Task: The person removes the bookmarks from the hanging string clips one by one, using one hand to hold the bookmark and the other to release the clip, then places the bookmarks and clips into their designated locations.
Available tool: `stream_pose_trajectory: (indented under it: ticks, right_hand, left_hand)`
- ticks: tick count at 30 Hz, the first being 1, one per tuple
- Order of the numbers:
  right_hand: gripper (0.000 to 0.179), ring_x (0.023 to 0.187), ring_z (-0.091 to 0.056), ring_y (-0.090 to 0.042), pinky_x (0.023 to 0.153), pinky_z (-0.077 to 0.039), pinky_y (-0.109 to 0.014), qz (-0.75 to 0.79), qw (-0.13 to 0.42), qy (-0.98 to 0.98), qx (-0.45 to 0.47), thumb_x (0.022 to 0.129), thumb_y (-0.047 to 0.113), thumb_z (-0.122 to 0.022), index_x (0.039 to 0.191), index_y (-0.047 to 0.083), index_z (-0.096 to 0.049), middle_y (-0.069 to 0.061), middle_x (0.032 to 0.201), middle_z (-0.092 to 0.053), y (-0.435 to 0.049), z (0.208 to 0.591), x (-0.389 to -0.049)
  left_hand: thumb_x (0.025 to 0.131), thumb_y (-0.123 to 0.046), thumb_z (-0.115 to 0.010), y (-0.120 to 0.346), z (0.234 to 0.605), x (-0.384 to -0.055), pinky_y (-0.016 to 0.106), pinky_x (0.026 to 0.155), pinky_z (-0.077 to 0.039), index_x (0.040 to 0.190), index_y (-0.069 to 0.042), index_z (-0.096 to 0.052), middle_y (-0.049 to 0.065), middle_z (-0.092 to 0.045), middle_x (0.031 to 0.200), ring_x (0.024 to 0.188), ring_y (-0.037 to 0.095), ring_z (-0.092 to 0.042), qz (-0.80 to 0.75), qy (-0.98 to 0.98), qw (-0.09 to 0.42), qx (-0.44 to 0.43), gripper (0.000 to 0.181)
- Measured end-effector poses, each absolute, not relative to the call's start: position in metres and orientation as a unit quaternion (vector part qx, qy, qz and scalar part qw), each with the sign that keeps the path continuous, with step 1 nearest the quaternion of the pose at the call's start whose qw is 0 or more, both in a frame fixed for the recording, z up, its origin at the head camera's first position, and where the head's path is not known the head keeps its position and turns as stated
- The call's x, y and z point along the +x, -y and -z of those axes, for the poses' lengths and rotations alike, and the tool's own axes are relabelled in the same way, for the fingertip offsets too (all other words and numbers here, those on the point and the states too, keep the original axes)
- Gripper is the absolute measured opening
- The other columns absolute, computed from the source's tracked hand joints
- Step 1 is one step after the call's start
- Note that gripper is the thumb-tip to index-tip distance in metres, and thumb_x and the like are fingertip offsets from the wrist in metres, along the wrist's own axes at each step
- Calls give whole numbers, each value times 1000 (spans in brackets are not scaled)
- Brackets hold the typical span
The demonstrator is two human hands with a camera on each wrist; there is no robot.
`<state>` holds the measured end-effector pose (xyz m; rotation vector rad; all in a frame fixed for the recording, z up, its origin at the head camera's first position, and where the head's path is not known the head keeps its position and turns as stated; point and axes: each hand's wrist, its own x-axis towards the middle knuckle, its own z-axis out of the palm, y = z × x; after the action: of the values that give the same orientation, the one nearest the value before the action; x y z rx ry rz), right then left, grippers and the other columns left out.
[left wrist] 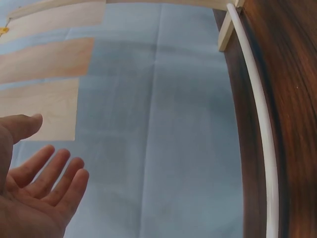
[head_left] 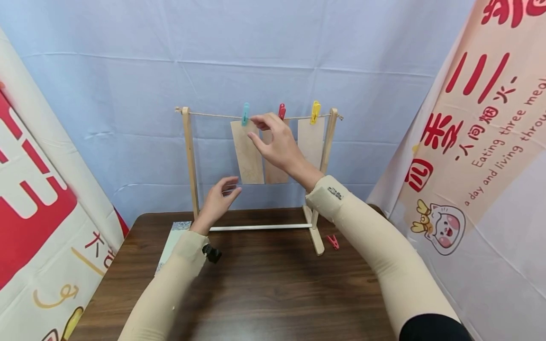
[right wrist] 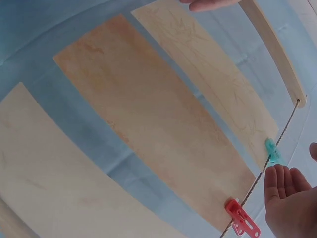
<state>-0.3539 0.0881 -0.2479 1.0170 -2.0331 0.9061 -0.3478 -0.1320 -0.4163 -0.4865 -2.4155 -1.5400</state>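
A twine line (head_left: 213,114) runs between the two posts of a wooden rack (head_left: 190,166). Three rectangular sheets hang from it: a pale left sheet (head_left: 250,158) under a blue clothespin (head_left: 245,114), a browner middle sheet (head_left: 276,171) under a red clothespin (right wrist: 241,218), and a pale right sheet (head_left: 310,142) under a yellow clothespin (head_left: 315,112). My right hand (head_left: 279,146) is close to the blue clothespin, fingers loosely bent, holding nothing. Below the left sheet's lower edge, my left hand (head_left: 218,201) is raised, thumb and fingers apart with nothing between them.
On the dark wooden table (head_left: 273,284), a pinkish-red clothespin (head_left: 332,242) lies right of the rack's foot. A pale patterned card or booklet (head_left: 169,244) lies partly under the left forearm. A white bar (head_left: 260,227) joins the rack's base. Printed cloths hang on both sides.
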Motion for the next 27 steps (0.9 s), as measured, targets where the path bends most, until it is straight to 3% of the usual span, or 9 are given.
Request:
stream_pose_trajectory:
  ticks: [19,27]
  right_hand:
    - [36,114,-65,-31,104,-52,-32,-364,350,767,396,101,9,-76,131,-9,-66,-23,122,-67,-83,238,-362]
    - [37,116,-64,-33,106,-51,-31,-362,354,770,390,101,9,-76,132,-8,-66,-22,123,-67,-82,233,-365]
  left_hand:
    - [108,-21,-69,124,417,-358,57,116,-46,150,-3,-56,21,-62,148,138,39,-59,550,813,96,-165,48]
    - [109,-24,-68,121,419,-358,53,114,-48,148,-3,-58,20,-65,143,134,36,-61,536,822,99,-165,45]
